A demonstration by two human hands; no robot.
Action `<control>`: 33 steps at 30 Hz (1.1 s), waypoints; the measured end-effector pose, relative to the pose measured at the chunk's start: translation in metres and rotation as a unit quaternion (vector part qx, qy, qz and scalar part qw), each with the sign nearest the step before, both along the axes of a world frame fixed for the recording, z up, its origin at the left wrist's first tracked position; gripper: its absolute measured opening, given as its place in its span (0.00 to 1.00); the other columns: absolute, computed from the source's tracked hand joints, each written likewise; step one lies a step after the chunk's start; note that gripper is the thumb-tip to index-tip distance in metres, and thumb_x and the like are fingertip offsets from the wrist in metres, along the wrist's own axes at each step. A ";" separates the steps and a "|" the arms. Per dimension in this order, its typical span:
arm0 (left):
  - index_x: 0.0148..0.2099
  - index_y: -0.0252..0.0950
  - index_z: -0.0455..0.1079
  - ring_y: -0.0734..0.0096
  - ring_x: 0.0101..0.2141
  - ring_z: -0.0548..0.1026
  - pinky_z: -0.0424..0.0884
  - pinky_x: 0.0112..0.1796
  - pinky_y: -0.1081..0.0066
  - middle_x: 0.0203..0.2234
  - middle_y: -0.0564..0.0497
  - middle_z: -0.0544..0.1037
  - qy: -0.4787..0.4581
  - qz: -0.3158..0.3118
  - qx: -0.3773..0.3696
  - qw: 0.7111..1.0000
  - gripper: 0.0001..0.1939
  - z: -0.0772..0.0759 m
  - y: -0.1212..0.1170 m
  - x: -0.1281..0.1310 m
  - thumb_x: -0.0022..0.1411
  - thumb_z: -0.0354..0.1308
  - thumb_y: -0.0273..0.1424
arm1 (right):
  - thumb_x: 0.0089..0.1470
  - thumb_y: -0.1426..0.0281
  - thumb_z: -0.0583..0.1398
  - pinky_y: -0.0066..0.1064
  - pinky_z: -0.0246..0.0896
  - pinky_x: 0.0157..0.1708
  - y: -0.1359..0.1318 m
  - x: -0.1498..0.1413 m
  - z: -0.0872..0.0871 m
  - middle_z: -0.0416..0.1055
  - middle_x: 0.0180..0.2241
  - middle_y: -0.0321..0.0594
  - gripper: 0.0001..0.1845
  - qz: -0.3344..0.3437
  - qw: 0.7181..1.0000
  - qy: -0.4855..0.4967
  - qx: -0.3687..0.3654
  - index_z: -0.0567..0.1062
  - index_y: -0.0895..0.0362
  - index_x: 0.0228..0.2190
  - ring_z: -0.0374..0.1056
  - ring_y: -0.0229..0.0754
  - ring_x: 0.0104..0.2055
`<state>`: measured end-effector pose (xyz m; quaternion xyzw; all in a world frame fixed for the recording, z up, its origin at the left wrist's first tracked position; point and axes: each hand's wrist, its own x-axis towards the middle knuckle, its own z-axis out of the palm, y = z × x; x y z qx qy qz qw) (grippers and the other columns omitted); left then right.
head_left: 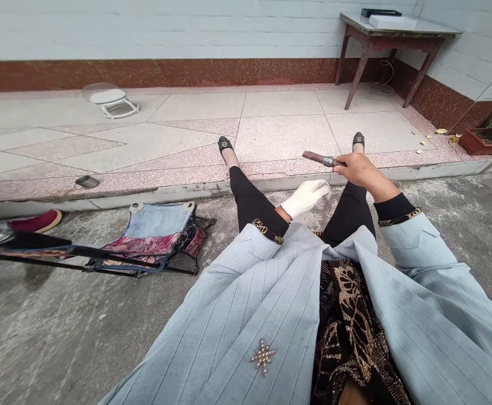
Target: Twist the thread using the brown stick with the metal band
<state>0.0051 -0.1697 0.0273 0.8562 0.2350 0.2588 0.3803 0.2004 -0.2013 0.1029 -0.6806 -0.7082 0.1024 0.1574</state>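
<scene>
My right hand (pixel 359 169), bare, is closed around one end of a brown stick bound with silver wire (pixel 314 158). The stick's free end points left, above the edge of the raised floor, with the wire coil just beyond my fingers. My left hand (pixel 304 199), in a white knitted glove, is held lower, in front of my lap. Its fingers are pressed together; a small pale patch shows at their tips, and I cannot make out what they hold. The two hands are apart.
A folding chair (pixel 157 222) stands at the left, beside another person's red shoe (pixel 39 221). On the raised tiled floor are a white stool (pixel 113 98) and a small grey metal cup-like piece (pixel 87 181). A table (pixel 356 25) and a potted plant (pixel 482 140) stand right.
</scene>
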 end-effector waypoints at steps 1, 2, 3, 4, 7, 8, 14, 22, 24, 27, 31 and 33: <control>0.34 0.35 0.71 0.69 0.33 0.71 0.63 0.40 0.70 0.30 0.51 0.76 0.015 0.002 0.016 1.000 0.15 0.002 0.000 0.000 0.68 0.47 0.36 | 0.58 0.64 0.59 0.34 0.53 0.33 0.000 -0.001 0.000 0.75 0.32 0.46 0.13 -0.003 0.999 -0.045 -0.009 0.80 0.58 0.36 0.68 0.46 0.36; 0.34 0.35 0.71 0.68 0.33 0.71 0.63 0.39 0.70 0.29 0.51 0.75 0.031 0.003 0.034 0.999 0.15 0.003 0.001 -0.001 0.68 0.48 0.37 | 0.59 0.64 0.59 0.35 0.53 0.34 -0.001 -0.002 0.000 0.76 0.34 0.49 0.13 -0.004 0.996 -0.090 -0.024 0.80 0.59 0.37 0.69 0.48 0.38; 0.34 0.35 0.71 0.68 0.31 0.70 0.62 0.37 0.69 0.28 0.51 0.74 0.050 0.002 0.051 0.997 0.15 0.005 0.002 -0.002 0.67 0.48 0.37 | 0.59 0.65 0.59 0.35 0.53 0.34 -0.001 -0.003 0.000 0.76 0.35 0.51 0.12 0.001 0.990 -0.129 -0.049 0.81 0.59 0.36 0.69 0.49 0.39; 0.33 0.36 0.71 0.69 0.30 0.69 0.61 0.36 0.69 0.26 0.51 0.73 0.067 0.000 0.062 0.996 0.14 0.008 0.004 -0.004 0.66 0.50 0.37 | 0.58 0.66 0.60 0.35 0.53 0.33 -0.002 -0.003 -0.001 0.77 0.36 0.51 0.11 0.013 0.984 -0.161 -0.080 0.81 0.59 0.35 0.70 0.49 0.39; 0.30 0.36 0.71 0.71 0.25 0.64 0.58 0.32 0.69 0.21 0.54 0.68 0.069 -0.036 0.018 0.997 0.11 0.014 0.012 -0.008 0.62 0.55 0.36 | 0.53 0.71 0.63 0.34 0.53 0.30 -0.006 -0.002 -0.001 0.75 0.27 0.45 0.05 0.103 0.956 -0.165 -0.221 0.80 0.57 0.27 0.69 0.44 0.31; 0.29 0.36 0.71 0.72 0.25 0.64 0.58 0.31 0.70 0.20 0.54 0.68 0.051 -0.055 -0.018 0.997 0.10 0.015 0.014 -0.010 0.60 0.58 0.36 | 0.52 0.71 0.64 0.33 0.53 0.29 -0.008 0.000 -0.001 0.72 0.24 0.42 0.05 0.144 0.942 -0.132 -0.273 0.79 0.57 0.25 0.67 0.42 0.28; 0.34 0.34 0.71 0.74 0.24 0.66 0.62 0.29 0.71 0.21 0.53 0.68 -0.044 -0.096 -0.139 0.985 0.20 0.002 0.016 -0.007 0.64 0.54 0.47 | 0.50 0.58 0.66 0.28 0.55 0.27 -0.024 0.016 0.013 0.70 0.24 0.33 0.16 0.276 0.893 0.222 -0.278 0.81 0.57 0.35 0.62 0.34 0.26; 0.33 0.32 0.70 0.82 0.19 0.56 0.56 0.22 0.75 0.22 0.53 0.68 -0.100 -0.155 -0.314 0.931 0.21 -0.024 0.007 -0.007 0.65 0.58 0.47 | 0.55 0.67 0.64 0.28 0.53 0.25 -0.020 0.028 0.040 0.66 0.23 0.37 0.10 0.063 0.916 0.394 0.041 0.72 0.58 0.25 0.57 0.33 0.25; 0.33 0.31 0.70 0.84 0.19 0.56 0.52 0.21 0.75 0.26 0.50 0.72 -0.057 -0.162 -0.302 0.938 0.19 -0.018 0.005 -0.012 0.65 0.57 0.44 | 0.55 0.69 0.64 0.29 0.53 0.25 -0.015 0.032 0.040 0.65 0.22 0.37 0.10 0.032 0.935 0.351 0.045 0.73 0.59 0.25 0.57 0.33 0.24; 0.32 0.31 0.71 0.84 0.19 0.56 0.52 0.22 0.75 0.26 0.50 0.72 -0.012 -0.168 -0.273 0.947 0.17 -0.003 0.000 -0.023 0.65 0.56 0.40 | 0.55 0.69 0.63 0.31 0.52 0.27 -0.006 0.039 0.031 0.65 0.21 0.36 0.09 -0.011 0.967 0.251 0.047 0.74 0.59 0.25 0.58 0.34 0.24; 0.32 0.32 0.71 0.80 0.22 0.61 0.56 0.25 0.75 0.25 0.51 0.73 -0.003 -0.134 -0.202 0.970 0.15 0.020 -0.003 -0.039 0.64 0.54 0.39 | 0.56 0.67 0.61 0.33 0.52 0.31 0.004 0.039 0.008 0.68 0.23 0.39 0.09 -0.046 0.995 0.070 0.050 0.79 0.59 0.30 0.62 0.40 0.29; 0.32 0.32 0.71 0.79 0.23 0.63 0.58 0.27 0.75 0.26 0.51 0.74 0.001 -0.108 -0.157 0.982 0.14 0.029 -0.001 -0.045 0.64 0.53 0.37 | 0.57 0.65 0.61 0.34 0.53 0.33 0.007 0.032 -0.004 0.73 0.28 0.43 0.12 -0.047 0.998 -0.012 0.035 0.81 0.59 0.36 0.66 0.44 0.33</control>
